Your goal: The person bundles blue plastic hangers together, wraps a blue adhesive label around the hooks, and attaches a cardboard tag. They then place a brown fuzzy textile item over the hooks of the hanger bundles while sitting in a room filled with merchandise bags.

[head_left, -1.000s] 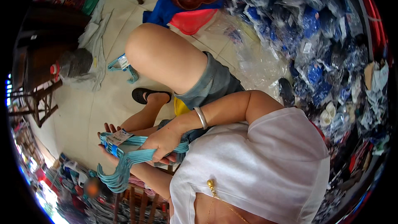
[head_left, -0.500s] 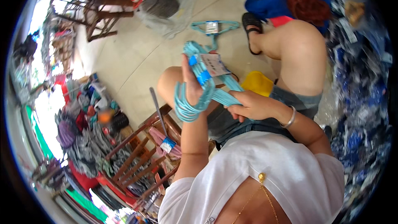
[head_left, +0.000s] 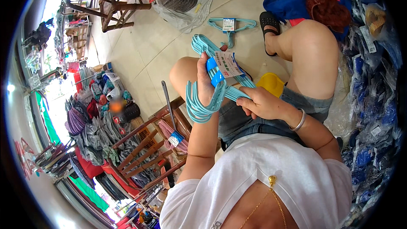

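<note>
Since half a second ago, only the view has been shifted a little; the turquoise hanger bundle (head_left: 219, 91) is held in nearly the same pose; its upper part is cradled by the half-curled left hand (head_left: 205, 87), some fingers being hidden behind it; its lower right end is clasped in the closed right hand (head_left: 265, 101); a white card (head_left: 227, 64) is already attached, yet the bundle is not released, and what is left cannot be told; beyond the bundle, another hanger set (head_left: 229, 24) is seen untouched on the floor (head_left: 157, 46); to its lower left, a wooden chair (head_left: 148, 123) is partly seen.
</note>
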Demonstrator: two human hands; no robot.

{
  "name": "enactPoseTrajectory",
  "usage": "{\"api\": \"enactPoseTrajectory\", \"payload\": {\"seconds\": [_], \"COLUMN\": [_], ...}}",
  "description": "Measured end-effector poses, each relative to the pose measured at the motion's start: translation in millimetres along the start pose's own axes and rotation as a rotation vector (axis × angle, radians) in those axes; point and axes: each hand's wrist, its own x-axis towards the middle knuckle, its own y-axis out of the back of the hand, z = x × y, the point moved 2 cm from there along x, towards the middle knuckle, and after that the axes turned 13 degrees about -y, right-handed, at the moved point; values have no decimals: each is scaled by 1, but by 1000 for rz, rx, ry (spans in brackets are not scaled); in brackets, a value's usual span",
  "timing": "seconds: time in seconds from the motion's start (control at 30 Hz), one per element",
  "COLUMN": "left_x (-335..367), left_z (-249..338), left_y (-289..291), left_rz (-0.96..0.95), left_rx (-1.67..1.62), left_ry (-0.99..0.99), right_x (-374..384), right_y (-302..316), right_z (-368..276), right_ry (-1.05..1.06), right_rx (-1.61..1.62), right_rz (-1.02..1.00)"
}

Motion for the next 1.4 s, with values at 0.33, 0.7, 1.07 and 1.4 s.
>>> {"api": "enactPoseTrajectory", "payload": {"seconds": [0.33, 0.7, 1.07, 1.4], "left_x": [-6, 1, 31, 10], "left_z": [-18, -22, 31, -8], "left_y": [39, 41, 72, 46], "left_rz": [-116, -6, 389, 70], "left_rx": [-230, -398, -155, -102], "left_ry": [-32, -157, -328, 4], "right_x": [-4, -13, -68, -58], "right_y": [7, -6, 1, 34], "right_z": [-3, 12, 26, -48], "right_ry": [21, 22, -210, 483], "right_rx": [82, 143, 164, 644], "right_rz": [-112, -201, -207, -133]}}
